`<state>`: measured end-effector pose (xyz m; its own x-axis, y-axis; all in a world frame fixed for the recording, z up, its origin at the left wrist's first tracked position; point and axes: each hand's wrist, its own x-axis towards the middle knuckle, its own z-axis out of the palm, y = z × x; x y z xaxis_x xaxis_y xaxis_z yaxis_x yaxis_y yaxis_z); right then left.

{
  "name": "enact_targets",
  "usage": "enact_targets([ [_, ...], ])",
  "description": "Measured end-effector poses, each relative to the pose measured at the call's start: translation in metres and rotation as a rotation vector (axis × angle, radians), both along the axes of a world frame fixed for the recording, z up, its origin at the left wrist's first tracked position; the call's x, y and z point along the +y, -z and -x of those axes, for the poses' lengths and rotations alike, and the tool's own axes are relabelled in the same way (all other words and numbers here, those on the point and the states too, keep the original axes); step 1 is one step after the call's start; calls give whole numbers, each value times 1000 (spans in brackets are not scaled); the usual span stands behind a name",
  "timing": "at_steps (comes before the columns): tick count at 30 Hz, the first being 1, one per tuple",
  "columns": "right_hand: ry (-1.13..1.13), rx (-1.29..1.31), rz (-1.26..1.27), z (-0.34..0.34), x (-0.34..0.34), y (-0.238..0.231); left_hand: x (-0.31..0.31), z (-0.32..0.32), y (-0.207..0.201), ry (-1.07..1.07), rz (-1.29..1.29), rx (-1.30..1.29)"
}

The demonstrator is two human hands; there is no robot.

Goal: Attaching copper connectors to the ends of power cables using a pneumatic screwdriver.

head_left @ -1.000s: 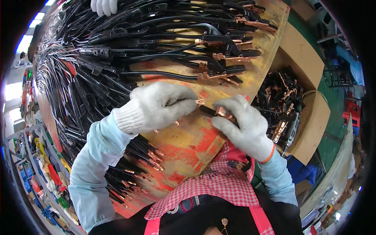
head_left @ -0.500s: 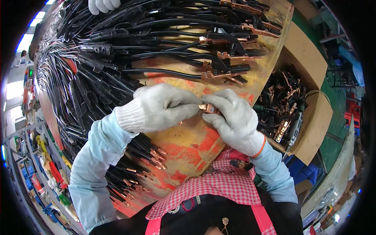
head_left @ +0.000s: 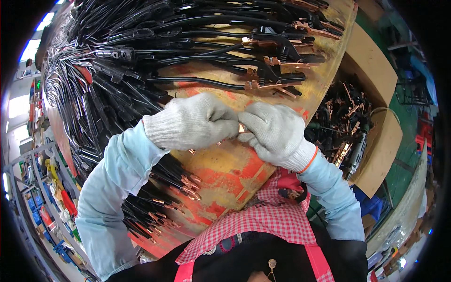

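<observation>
Left grip (head_left: 195, 122): curled; cannot tell whether holding anything.
Right grip (head_left: 278, 132): pinching copper piece (head_left: 242, 128).
Copper piece: could slip or skew, being small and mostly hidden.

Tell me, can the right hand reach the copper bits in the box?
Probably yes: the cardboard box is open on that side, and nothing seems to block the way from the right hand to the copper bits. That hand pinches a small copper piece, though, so it may need to let go first.

Cables (head_left: 105, 108) on the left and far side of the table (head_left: 221, 171), parts (head_left: 346, 105) in a box (head_left: 378, 157) to its right
</observation>
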<state>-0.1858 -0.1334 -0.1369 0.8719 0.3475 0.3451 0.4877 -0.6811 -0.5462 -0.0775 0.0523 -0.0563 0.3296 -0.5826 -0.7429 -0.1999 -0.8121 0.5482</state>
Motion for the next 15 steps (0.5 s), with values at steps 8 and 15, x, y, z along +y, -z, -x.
enact_targets([
  [8, 8, 21, 36, -2, -1, 0, 12, 12, -2, 34, 152, -302],
  [15, 1, 40, 33, -2, -3, 1, 22, 25, 5, 308, 171, -834],
])
